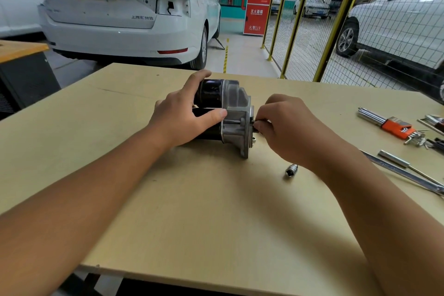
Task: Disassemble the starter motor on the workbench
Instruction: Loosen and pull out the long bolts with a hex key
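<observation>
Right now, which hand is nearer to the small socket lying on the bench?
The right. The right hand works at the starter motor flange, its wrist just above the small socket. The left hand grips the motor's black body, farther to the left.

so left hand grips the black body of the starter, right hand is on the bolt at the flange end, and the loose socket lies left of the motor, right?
Not quite. In the head view the loose socket lies on the workbench to the right of the starter motor, near the right hand's wrist. The rest holds: the left hand grips the black body, the right pinches at the flange end.
</observation>
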Available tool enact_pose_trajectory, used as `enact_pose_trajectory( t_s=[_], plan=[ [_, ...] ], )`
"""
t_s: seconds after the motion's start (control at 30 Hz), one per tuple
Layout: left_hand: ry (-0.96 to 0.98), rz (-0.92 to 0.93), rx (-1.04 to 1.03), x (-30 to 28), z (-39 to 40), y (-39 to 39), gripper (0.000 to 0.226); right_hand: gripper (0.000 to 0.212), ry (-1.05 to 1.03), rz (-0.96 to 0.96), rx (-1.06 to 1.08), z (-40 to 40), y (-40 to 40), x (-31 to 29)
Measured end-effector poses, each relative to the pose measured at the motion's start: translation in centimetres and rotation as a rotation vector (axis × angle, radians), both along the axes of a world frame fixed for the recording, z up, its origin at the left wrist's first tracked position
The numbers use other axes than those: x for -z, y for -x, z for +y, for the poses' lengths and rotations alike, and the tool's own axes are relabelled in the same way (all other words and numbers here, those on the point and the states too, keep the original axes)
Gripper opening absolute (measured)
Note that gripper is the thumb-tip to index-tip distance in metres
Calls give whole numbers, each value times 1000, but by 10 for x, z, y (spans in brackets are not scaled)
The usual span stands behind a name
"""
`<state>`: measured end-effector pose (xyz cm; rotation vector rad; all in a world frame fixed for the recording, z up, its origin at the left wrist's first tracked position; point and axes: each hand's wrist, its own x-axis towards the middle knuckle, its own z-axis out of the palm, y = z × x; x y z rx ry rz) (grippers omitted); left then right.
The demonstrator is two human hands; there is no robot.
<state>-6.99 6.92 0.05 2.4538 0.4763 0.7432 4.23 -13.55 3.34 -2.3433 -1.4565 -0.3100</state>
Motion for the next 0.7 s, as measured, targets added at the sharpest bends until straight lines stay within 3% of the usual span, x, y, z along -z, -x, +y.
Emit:
enact_pose_trajectory(
  t_s=[0.7],
  plan=[
    [-64, 23, -70, 3, -1, -4, 100, 4, -13, -155, 102, 4, 7, 5]
  ],
)
